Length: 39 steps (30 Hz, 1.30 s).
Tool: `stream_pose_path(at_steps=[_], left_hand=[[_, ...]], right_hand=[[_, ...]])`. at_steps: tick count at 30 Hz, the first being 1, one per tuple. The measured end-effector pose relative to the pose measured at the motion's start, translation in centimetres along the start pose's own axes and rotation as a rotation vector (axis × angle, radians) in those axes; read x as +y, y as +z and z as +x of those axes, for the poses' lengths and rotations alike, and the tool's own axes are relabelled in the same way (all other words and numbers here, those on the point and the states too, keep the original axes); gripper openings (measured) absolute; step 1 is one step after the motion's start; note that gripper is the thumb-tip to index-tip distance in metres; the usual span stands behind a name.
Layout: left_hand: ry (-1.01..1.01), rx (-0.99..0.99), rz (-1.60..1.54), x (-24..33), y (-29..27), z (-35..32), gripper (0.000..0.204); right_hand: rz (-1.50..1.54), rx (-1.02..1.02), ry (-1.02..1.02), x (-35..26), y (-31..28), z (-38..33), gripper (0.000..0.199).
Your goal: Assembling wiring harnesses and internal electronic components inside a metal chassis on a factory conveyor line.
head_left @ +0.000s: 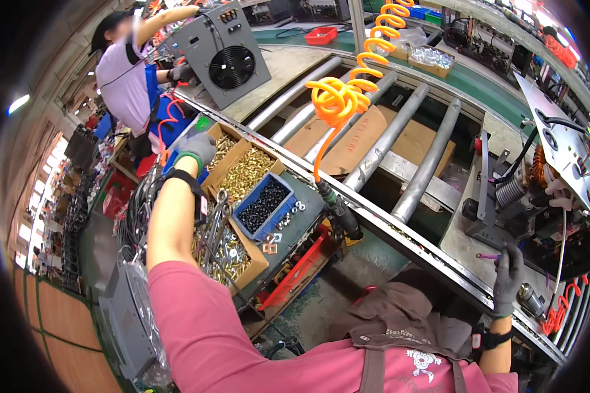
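Note:
My left hand (200, 149), in a grey glove with a green cuff, reaches over the far end of a cardboard box (276, 168) of small brass-coloured fasteners (250, 171). Its fingers are bent away and mostly hidden, so what they hold is unclear. By the conveyor's near rail, my right hand (507, 281), also gloved in grey, is raised with its fingers pinching the end of a thin purple piece (488, 256). Beyond that hand stands an opened machine (505, 196) with coils, black cables and a tilted silver panel (557, 144).
A blue bin (269, 226) of black fasteners and several tools (214, 219) sit on the cart. A power driver (339, 213) hangs from an orange coiled hose (367, 62) by the metal rollers (385, 147). At the far left, a co-worker (124, 92) handles a grey fan-fitted panel (223, 56).

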<state>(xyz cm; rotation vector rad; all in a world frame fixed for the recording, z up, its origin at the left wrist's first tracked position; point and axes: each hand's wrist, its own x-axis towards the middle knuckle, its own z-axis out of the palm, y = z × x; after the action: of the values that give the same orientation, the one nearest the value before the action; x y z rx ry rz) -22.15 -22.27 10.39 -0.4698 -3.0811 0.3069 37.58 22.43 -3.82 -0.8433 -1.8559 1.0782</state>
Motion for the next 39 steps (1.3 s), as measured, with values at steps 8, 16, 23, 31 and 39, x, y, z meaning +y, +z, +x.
stream_pose_path(at_steps=[8, 16, 23, 31, 39], left_hand=[[0.060, -0.251, 0.059, -0.8, 5.5, 5.3, 0.046], [-0.095, -0.228, 0.098, -0.6, 6.6, 7.1, 0.035], [-0.118, -0.159, 0.124, -0.8, 6.4, 6.7, 0.033], [-0.143, -0.093, 0.015, -0.8, 6.8, 6.7, 0.038], [0.039, 0.254, -1.347, 2.9, -4.3, -3.5, 0.035]], right_hand=[[-0.237, 0.054, 0.068, -1.9, -4.2, -4.0, 0.021], [-0.264, -0.397, -0.222, -9.9, 7.8, -2.9, 0.015], [0.063, -1.021, -0.640, -15.3, 22.0, -1.7, 0.029], [-0.118, -1.197, -1.041, -17.1, 33.8, -8.0, 0.049], [-0.211, -1.119, -1.229, -16.8, 35.4, -8.3, 0.046]])
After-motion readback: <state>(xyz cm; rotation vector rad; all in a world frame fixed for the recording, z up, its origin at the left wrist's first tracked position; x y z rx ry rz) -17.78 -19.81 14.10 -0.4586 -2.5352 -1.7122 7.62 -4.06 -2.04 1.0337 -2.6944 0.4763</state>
